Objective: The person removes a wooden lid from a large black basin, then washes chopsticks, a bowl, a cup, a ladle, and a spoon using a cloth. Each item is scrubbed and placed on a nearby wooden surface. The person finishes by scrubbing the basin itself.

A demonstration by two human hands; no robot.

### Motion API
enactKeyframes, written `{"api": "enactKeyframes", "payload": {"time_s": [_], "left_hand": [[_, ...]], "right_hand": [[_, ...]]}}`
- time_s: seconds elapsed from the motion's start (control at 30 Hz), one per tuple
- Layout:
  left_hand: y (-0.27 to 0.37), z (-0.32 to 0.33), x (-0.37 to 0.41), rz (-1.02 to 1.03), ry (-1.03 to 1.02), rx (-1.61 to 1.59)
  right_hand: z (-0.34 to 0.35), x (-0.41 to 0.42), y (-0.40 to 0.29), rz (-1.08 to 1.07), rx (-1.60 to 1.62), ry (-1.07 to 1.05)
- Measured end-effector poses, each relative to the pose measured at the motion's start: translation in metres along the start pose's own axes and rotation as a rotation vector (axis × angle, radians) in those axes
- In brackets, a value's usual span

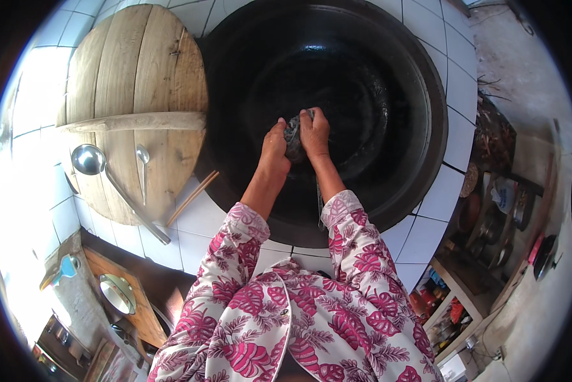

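Observation:
A bunched grey cloth (294, 136) is squeezed between my two hands over the large black wok (391, 191), which is set into a white-tiled stove. My left hand (274, 147) grips the cloth from the left, fingers pointing up the picture. On the other side, my right hand (315, 132) is closed around it, with its fingers folded over the top. Below the cloth a thin streak, perhaps water or a loose strip, hangs near my right wrist; which it is I cannot tell. The wok's dark inside looks wet and shiny in places.
Left of the wok lies a round wooden lid (119, 71), bearing a metal ladle (89, 159) and a metal spoon (143, 155). Wooden chopsticks (193, 198) rest at its edge on the white tiles (202, 212). Shelves with pans (491, 224) stand at the right.

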State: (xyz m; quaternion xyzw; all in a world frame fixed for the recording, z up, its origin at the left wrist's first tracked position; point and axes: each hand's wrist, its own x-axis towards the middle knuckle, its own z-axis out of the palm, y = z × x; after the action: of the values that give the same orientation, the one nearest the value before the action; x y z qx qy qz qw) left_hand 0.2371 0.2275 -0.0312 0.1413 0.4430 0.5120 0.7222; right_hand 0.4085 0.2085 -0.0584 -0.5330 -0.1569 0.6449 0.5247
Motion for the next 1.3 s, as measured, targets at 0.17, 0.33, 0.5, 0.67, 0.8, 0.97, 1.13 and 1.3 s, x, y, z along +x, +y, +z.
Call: {"api": "enactKeyframes", "payload": {"time_s": [0.17,0.33,0.5,0.67,0.8,0.97,1.13,1.3], "left_hand": [[0.013,0.002,0.002,0.079,-0.099,0.018],[0.014,0.008,0.003,0.065,-0.097,-0.026],[0.015,0.011,0.002,0.071,-0.115,-0.019],[0.027,0.009,0.002,0.124,-0.133,0.074],[0.039,0.004,0.004,0.165,-0.094,0.176],[0.044,0.002,0.012,0.340,-0.075,0.282],[0.052,0.014,0.021,0.482,-0.097,0.448],[0.063,0.044,0.019,0.466,-0.171,0.515]], "right_hand": [[0.001,-0.015,-0.007,0.063,-0.019,-0.129],[0.016,-0.026,-0.003,0.063,-0.207,-0.297],[0.025,-0.025,-0.004,-0.054,-0.381,-0.398],[0.013,-0.017,-0.018,0.021,-0.390,-0.279],[0.001,-0.013,-0.034,-0.131,-0.447,-0.228],[0.001,-0.008,-0.053,-0.216,-0.307,-0.280],[0.016,-0.005,-0.077,-0.202,-0.222,-0.228],[0.039,-0.007,-0.102,-0.274,-0.312,-0.278]]}}
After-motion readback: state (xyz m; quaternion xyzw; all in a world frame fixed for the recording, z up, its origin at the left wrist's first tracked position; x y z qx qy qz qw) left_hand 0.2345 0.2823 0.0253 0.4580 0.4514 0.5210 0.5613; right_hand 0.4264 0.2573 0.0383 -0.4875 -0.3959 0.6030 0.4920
